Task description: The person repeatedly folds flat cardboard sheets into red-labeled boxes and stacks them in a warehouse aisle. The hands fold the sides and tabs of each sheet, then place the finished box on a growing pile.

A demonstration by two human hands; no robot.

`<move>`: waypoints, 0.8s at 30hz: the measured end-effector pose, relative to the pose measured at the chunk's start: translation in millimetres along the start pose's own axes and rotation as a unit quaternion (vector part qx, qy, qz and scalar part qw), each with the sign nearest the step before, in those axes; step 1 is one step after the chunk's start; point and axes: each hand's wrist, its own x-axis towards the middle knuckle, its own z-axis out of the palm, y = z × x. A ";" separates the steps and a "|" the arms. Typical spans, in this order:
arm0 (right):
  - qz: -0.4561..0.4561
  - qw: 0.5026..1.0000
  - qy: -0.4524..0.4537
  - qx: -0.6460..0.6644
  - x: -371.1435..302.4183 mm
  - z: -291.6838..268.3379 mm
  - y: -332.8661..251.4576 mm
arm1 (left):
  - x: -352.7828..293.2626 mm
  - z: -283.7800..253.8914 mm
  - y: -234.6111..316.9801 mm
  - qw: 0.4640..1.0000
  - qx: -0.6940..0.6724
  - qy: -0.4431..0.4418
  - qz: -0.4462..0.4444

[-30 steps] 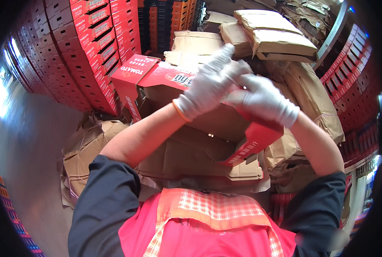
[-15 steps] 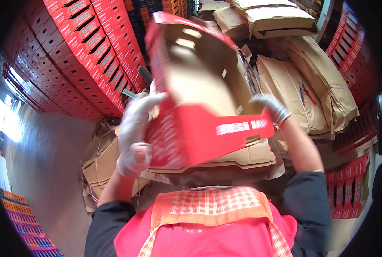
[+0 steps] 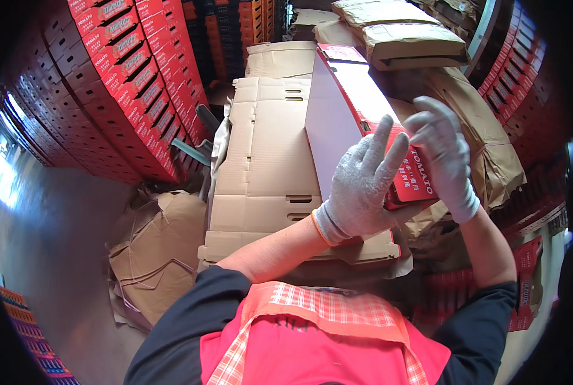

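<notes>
A red cardboard tray box (image 3: 328,115) stands on its side, its pale bottom facing left and one long red wall facing up. It rests on a stack of flat brown cardboard blanks (image 3: 267,141). My left hand (image 3: 363,183), in a whitish work glove, lies at the box's near end with fingers spread. Above the near right part of the box is my gloved right hand (image 3: 440,154), slightly blurred, fingers stretched out and apart. Whether either palm presses on the cardboard is hard to see. The box's inside faces away and is hidden.
Tall stacks of red boxes (image 3: 129,70) rise at the left, with more red boxes (image 3: 517,70) at the far right. Brown paper-wrapped bundles (image 3: 415,45) lie at the back and right. A crumpled paper-wrapped bundle (image 3: 158,256) sits on the floor at the left.
The box has turned from open side toward me onto its side and come down on the blanks, right of centre. Both hands have released their grip, and my left hand has moved right.
</notes>
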 end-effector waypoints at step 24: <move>-0.005 0.924 -0.354 -0.145 55.9 65.6 -41.4 | -23.4 -21.2 22.2 0.876 -0.192 -0.124 -0.425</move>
